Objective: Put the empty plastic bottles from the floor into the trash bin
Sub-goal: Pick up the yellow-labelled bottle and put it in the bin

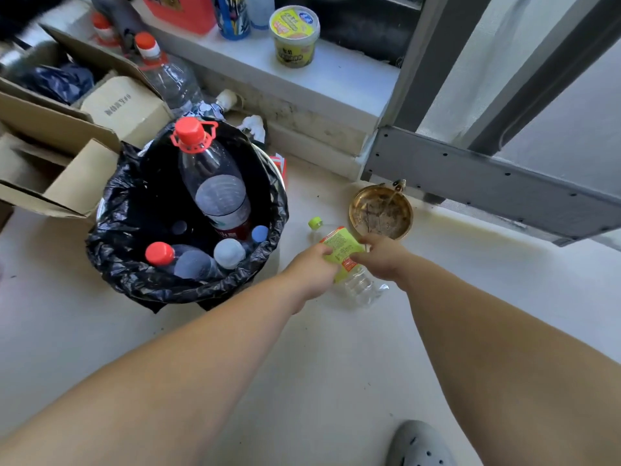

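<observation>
A clear plastic bottle with a green label and a green cap [342, 245] lies over the floor, right of the trash bin. My left hand [311, 270] grips its label from the left and my right hand [381, 255] holds it from the right. The trash bin [124, 260], lined with a black bag, holds several empty bottles, among them a tall one with a red cap [210, 183] standing upright.
A brass dish [381, 213] sits on the floor just behind the bottle. Open cardboard boxes [67, 136] stand left of the bin, with another clear bottle [169, 77] behind. A ledge with a tub [294, 37] runs along the back. A grey door frame [487, 183] is at the right. My grey shoe [418, 443] is at the bottom.
</observation>
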